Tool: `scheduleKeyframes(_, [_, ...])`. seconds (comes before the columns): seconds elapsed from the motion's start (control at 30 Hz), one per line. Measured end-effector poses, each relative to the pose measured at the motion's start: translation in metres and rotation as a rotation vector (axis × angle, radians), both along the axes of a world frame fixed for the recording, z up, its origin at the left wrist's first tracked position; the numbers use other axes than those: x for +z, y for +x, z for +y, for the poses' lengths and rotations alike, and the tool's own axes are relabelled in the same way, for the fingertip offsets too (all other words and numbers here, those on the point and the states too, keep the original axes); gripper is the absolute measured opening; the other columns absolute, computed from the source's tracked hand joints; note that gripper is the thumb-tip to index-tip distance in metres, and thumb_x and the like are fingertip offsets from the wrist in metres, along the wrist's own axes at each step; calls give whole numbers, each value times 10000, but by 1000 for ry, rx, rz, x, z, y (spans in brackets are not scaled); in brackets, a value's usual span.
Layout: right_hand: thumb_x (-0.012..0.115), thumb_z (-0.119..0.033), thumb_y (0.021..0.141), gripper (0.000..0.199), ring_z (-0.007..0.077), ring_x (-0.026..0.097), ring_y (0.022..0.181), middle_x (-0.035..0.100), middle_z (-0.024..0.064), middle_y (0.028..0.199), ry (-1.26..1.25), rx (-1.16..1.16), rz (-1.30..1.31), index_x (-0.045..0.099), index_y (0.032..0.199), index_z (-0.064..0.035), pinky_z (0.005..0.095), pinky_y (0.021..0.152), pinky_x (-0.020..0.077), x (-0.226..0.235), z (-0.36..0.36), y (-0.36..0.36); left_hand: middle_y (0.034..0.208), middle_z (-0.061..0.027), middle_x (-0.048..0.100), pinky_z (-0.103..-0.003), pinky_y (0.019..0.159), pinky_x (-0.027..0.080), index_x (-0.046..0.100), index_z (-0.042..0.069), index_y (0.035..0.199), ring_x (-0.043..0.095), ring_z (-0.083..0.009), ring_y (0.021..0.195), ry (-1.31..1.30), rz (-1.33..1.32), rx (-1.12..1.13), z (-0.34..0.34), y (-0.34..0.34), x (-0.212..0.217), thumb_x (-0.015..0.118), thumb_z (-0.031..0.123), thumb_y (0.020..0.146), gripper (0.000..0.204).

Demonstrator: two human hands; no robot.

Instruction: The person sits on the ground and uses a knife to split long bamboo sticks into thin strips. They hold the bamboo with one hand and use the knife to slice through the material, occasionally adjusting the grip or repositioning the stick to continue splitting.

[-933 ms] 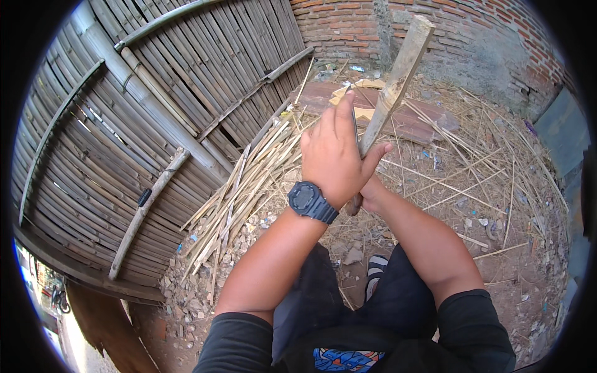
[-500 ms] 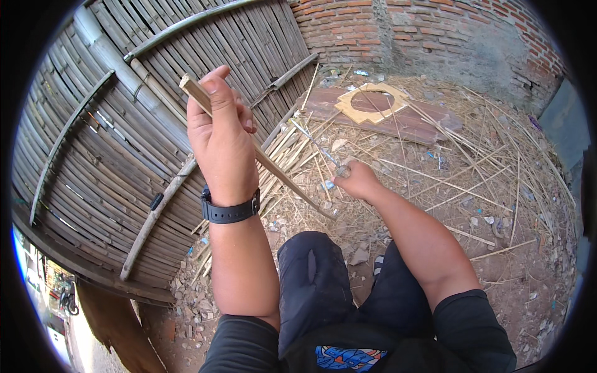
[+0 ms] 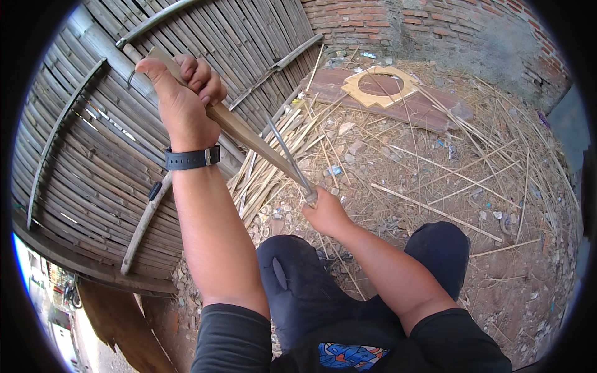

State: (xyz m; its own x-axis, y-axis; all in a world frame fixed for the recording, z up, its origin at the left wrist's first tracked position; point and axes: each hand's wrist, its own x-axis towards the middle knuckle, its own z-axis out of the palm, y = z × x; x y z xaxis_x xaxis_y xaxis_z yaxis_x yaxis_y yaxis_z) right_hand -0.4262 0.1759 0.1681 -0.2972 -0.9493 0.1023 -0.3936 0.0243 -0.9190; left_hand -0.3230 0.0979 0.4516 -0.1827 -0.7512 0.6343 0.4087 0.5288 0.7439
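My left hand (image 3: 189, 112), with a black watch on its wrist, is raised at the upper left. It holds a long split-bamboo stick (image 3: 252, 138) between thumb and fingers. The stick slants down to the right, its upper end rising past the thumb. Low in the middle, my right hand (image 3: 329, 212) is closed round the handle of a long, narrow knife (image 3: 286, 147). Its grey blade points up and to the left, alongside the lower part of the stick. Whether the blade touches the stick, I cannot tell. The knife's handle is mostly hidden in my fist.
A bamboo-slat wall (image 3: 93, 168) stands close on the left, and a brick wall (image 3: 357, 25) at the back. Cut bamboo strips (image 3: 261, 180) lie on the littered ground. A brown board (image 3: 333, 84) bears a yellow panel (image 3: 359, 93) with a round hole.
My left hand has moved up and left with the stick. My right hand has come left and nearer, bringing the blade up to the stick's lower part. My knees have spread apart.
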Motion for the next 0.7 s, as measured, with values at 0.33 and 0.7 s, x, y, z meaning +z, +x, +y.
scheduleKeyframes(0.33, [666, -145, 800, 437, 372, 682, 746, 676, 224, 805, 71, -13, -89, 561, 1182, 41, 421, 711, 532, -53, -22, 35, 642, 29, 313, -216, 493, 246, 364, 106, 790, 265, -75, 502, -34, 25, 79, -32, 35, -8, 289, 738, 949, 656])
scheduleKeyframes(0.7, [641, -126, 814, 379, 279, 660, 584, 662, 195, 820, 512, -208, -258, 574, 1142, 52, 370, 474, 498, -215, -28, 9, 638, 32, 326, -214, 499, 247, 374, 106, 767, 273, -67, 496, -21, 60, 103, -55, 41, -16, 377, 763, 910, 672])
